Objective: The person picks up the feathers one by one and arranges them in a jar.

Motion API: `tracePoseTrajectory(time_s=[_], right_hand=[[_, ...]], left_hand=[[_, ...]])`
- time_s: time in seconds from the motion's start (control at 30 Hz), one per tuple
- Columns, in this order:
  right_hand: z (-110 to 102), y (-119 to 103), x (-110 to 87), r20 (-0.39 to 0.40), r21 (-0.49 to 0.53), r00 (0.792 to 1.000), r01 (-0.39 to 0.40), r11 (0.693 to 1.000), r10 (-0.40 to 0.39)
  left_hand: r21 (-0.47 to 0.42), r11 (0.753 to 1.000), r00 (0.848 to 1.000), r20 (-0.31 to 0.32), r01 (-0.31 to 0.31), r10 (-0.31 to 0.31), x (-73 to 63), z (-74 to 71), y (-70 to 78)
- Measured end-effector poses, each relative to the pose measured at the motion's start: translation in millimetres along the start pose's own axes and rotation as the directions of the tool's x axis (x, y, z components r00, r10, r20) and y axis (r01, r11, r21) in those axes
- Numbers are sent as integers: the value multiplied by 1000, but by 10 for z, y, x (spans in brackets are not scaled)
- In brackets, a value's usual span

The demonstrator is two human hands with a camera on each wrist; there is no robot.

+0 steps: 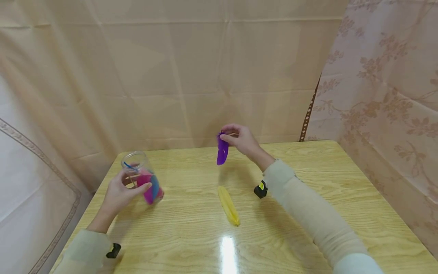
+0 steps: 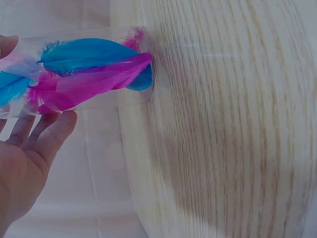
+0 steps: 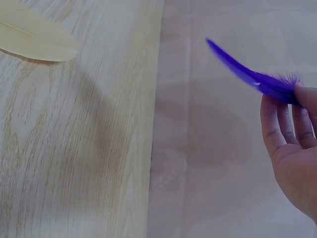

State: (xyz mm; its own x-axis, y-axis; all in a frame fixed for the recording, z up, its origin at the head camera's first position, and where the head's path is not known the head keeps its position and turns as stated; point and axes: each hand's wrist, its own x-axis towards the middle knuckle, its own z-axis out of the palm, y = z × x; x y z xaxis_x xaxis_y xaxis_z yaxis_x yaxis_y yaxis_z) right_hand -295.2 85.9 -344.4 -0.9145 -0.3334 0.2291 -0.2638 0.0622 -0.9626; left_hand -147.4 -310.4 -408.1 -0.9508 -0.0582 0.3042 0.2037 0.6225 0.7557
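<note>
My left hand grips a clear glass jar at the left of the table, thumb on one side and fingers round the other. Inside the jar are pink and blue feathers; the left wrist view shows a blue feather and a magenta feather through its wall. My right hand pinches a purple feather by its fluffy end, above the far part of the table, with the tip hanging down. On the table below it lies a yellow feather, which no hand touches.
The wooden table carries these things. A beige curtain hangs behind its far edge, a flowered cloth on the right and a white cloth on the left. Each wrist bears a small black device.
</note>
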Motion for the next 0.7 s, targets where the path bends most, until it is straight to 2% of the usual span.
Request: tracePoseTrajectory(time_s=[0.4,0.7], right_hand=[[92,-96,12,52,-12,998,25,1000,-24],[106,-128,10,72,5,997,7,1000,-7]], left_hand=[[-11,1000,1000,5,2,-2,-13,10,-1],[-10,1000,1000,7,-10,10,-25,9,18]])
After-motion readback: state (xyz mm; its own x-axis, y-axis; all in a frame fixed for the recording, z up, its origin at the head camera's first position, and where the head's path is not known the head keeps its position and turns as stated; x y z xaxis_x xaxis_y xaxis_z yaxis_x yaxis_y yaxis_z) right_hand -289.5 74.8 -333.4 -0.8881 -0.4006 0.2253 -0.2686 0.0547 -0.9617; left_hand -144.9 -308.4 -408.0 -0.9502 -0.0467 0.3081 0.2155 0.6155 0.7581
